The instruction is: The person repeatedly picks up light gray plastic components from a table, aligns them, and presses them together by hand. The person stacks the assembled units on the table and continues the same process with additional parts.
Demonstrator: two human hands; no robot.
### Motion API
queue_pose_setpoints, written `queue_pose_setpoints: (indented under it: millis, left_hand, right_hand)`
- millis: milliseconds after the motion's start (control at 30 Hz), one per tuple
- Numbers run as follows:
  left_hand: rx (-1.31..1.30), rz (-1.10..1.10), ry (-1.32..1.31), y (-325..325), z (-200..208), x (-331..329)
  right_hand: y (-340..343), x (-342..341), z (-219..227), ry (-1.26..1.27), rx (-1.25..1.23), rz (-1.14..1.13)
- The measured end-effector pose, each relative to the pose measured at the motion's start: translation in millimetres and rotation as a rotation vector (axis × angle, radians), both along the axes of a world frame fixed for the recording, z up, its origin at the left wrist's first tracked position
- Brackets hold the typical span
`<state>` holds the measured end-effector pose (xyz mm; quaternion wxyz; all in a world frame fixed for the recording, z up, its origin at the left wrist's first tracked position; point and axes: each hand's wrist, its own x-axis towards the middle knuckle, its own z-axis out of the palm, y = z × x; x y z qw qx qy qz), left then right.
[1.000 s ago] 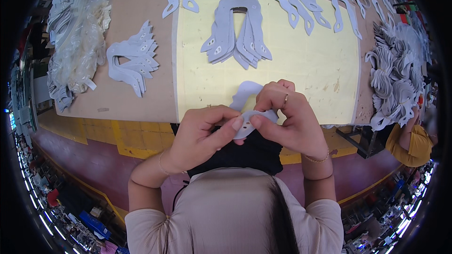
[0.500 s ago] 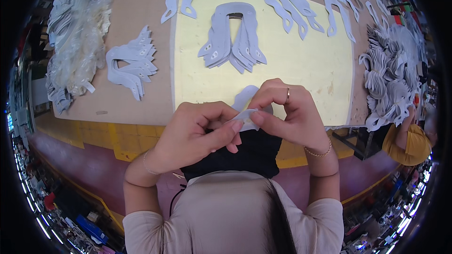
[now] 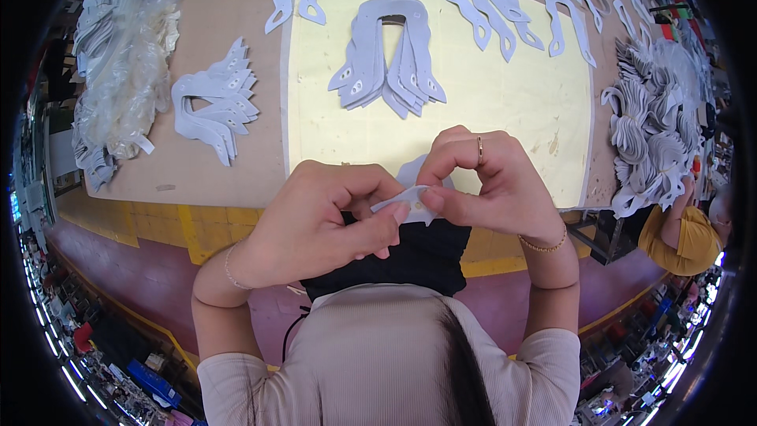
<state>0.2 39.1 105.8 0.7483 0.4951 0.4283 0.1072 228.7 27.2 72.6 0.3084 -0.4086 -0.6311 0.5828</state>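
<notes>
Between my two hands, just over the table's near edge, is a light grey U-shaped cut piece [image 3: 413,171] of flat material. My left hand [image 3: 327,217] pinches one end of it between thumb and fingers. From the other side my right hand [image 3: 485,185] grips the same piece with thumb and forefinger close to the left thumb. Most of the piece is hidden by my fingers. Straight ahead on the yellow sheet [image 3: 505,110] lies a fanned stack of similar grey pieces [image 3: 367,55], with small holes near their ends.
A smaller fanned stack [image 3: 206,110] lies on the brown tabletop [image 3: 236,0] to the left. Clear plastic bags [image 3: 130,87] cover pieces at the far left. Bundled grey pieces [image 3: 650,130] are heaped at the right edge. A person in yellow [image 3: 678,241] is beyond the right corner.
My view has shifted slightly, so the table items sit a little higher. Both hands keep their pinch on the grey piece, almost in the same place.
</notes>
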Motion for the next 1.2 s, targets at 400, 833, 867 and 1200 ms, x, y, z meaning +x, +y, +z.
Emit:
queue_pose_setpoints:
  millis: [400,833,867,1200]
  left_hand:
    - [0.211,-0.073,0.089,-3.7,-4.0,0.8]
    - [0.111,0.263,-0.230,-18.0,-30.8,6.2]
    - [0.126,0.258,-0.244,-16.7,-31.4,6.7]
    - [0.224,0.101,-0.122,-3.5,-21.9,5.0]
  right_hand:
    - [-2.5,-2.4,-1.1,-0.111,0.077,-0.013]
    - [-14.2,-2.7,-8.9,0.258,-0.259,-0.214]
    - [-14.0,-1.1,-7.9,0.270,-0.293,-0.202]
    - [-11.1,6.1,5.2,0.176,-0.227,-0.077]
